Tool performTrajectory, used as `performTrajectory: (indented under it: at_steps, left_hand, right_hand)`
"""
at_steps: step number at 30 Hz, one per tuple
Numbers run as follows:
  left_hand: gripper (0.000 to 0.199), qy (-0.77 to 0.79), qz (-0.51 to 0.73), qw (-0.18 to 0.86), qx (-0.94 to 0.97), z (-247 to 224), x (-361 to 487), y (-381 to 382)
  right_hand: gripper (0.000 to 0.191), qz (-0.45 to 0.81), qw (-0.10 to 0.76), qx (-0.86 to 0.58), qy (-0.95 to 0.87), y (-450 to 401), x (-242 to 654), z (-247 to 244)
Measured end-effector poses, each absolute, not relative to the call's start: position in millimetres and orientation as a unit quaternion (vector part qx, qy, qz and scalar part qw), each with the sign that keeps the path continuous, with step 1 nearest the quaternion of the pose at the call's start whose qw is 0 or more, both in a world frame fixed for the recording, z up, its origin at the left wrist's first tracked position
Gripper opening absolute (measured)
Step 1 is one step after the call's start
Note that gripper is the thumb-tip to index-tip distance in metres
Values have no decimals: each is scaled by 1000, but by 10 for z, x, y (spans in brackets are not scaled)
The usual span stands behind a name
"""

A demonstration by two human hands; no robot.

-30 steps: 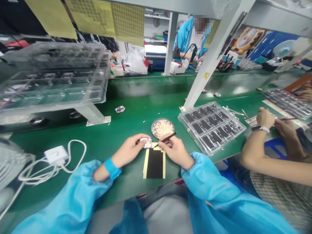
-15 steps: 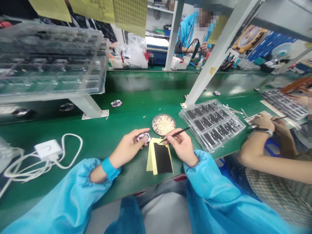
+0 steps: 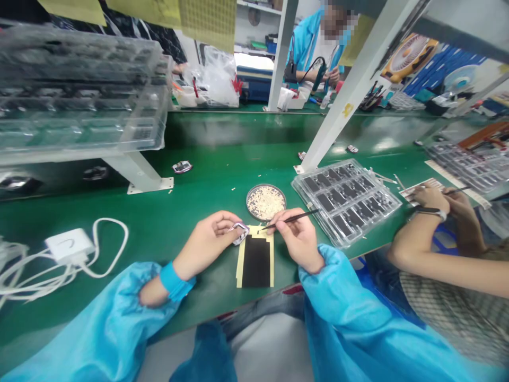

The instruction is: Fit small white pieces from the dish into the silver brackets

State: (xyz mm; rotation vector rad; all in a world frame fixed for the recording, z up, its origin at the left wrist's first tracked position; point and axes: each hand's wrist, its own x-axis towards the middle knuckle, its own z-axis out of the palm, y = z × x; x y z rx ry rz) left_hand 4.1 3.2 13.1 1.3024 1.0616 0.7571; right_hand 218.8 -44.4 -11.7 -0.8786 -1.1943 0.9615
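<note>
Green bench mat (image 3: 207,175) carries the work. Left hand (image 3: 209,241) pinches a small metal frame (image 3: 239,232), just left of the black adhesive sheet (image 3: 255,260). Right hand (image 3: 299,239) grips tweezers (image 3: 290,218), tip at the frame; placement appears unfinished. Beyond the grip stands a parts dish (image 3: 265,202).

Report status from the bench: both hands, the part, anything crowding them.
Left hand pinches small silver frame. Right hand holds tweezers, tip toward frame. Black sheet below; round dish just beyond.
</note>
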Motion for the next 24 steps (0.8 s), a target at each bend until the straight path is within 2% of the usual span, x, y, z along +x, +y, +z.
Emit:
performTrajectory:
  at_steps: [4,8,13,18,24]
  left_hand:
    - [47,467,316,610,556,87,101,-50]
    - [40,481,301,592,573,14,146,-73]
    - [40,481,307,611,549,-49,159,-65]
    - [45,466,321,654,502,-71,155,-65]
    - [47,466,333,658,489,-61,163,-72]
  right_hand:
    - [10,314,633,-401,-583,-484,2207,-106]
    - [8,237,622,-390,-636,-504,2210,-110]
    - [19,228,604,-371,-667,-516,2193,-84]
    - [20,239,559,-380,-697,-494,2172,-64]
    - [18,219,543,-375,-719,-476,2153,-66]
